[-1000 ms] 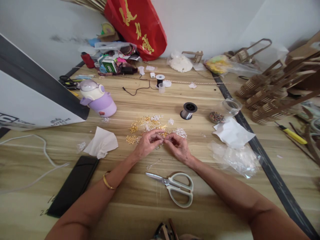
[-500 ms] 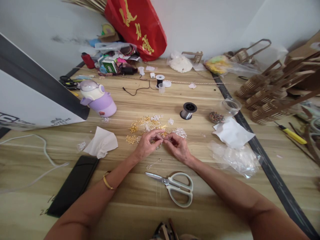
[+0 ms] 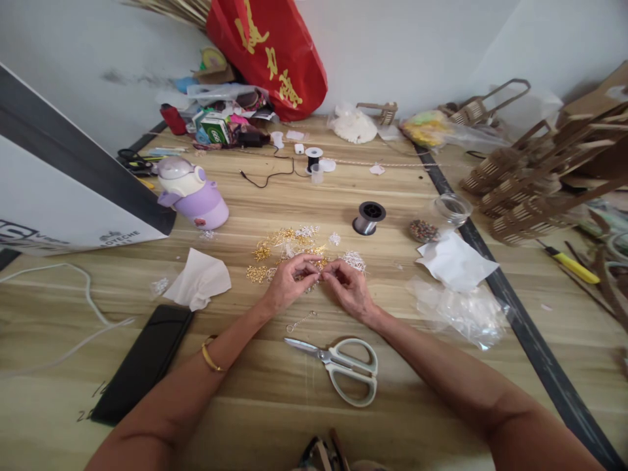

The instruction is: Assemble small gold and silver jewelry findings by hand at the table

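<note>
The fingertips of the left hand and the right hand come close together, thumbs bent toward forefingers; whether they are clamped on anything is too small to tell. Just beyond them, gold trinkets and silver pins lie heaped on a pale wood-grain table. A short chain rests nearer the person, just above the open scissors. Farther out stand a wire spool and, to the right, a clear jar lying tipped beside a dark strip across the tabletop. A purple bottle stands at left near a large white box. Behind, a red bag leans against a plain pale wall, and woven baskets crowd the right.
</note>
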A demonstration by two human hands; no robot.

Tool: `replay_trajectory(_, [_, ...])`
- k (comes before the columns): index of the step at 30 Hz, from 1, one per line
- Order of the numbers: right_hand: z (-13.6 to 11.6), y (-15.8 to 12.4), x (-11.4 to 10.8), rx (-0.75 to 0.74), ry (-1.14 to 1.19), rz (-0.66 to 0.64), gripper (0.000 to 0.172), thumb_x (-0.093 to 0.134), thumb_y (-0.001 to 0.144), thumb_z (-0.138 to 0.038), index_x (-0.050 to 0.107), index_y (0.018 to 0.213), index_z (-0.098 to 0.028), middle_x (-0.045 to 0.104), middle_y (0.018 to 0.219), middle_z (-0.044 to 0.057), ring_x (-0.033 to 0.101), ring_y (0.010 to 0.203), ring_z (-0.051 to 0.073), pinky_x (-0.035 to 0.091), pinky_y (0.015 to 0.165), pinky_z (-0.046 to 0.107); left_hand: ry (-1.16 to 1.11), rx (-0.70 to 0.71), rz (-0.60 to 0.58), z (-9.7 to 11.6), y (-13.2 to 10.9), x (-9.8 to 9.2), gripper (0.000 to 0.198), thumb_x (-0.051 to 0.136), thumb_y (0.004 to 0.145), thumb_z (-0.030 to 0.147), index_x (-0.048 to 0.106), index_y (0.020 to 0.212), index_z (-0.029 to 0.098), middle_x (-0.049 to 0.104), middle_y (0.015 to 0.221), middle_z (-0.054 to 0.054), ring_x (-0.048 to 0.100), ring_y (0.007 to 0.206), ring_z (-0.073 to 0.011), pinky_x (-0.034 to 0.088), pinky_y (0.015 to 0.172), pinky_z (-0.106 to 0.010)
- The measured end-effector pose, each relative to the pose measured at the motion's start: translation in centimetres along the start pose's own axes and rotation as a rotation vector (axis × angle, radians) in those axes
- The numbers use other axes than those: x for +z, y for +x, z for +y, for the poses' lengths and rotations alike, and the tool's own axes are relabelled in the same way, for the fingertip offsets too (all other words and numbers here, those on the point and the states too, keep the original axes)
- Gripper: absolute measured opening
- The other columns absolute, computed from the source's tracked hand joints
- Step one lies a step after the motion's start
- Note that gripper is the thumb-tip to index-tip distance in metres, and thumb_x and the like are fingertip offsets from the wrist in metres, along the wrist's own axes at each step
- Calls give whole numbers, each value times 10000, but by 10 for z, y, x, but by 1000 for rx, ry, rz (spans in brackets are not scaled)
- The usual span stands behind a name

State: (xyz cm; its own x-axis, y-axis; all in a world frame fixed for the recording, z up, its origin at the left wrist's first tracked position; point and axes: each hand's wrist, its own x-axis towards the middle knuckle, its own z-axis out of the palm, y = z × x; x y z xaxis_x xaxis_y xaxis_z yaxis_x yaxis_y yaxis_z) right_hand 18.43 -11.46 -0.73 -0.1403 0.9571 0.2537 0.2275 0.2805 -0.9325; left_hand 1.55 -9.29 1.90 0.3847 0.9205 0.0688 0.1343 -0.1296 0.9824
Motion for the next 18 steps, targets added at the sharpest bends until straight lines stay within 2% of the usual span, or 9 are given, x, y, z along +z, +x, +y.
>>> replay_trajectory(7, [1, 0, 0, -10, 8, -12, 154, 563, 867, -300, 618, 918, -166, 584, 725, 17, 480, 601, 112, 375, 544, 245, 47, 46, 1, 2, -1, 1, 350, 612, 786, 162, 582, 1134, 127, 688, 811, -42, 647, 787, -138, 511, 783, -251])
replay_trajectory(18, [4, 1, 0, 28, -12, -59, 160, 548, 874, -336, 564, 864, -177, 507, 649, -14, 429, 562, 108, 345, 527, 244, 223, 163, 42, -2, -2, 1, 339, 584, 799, 141, 594, 1138, 162, 689, 821, -31, 650, 789, -135, 490, 790, -248])
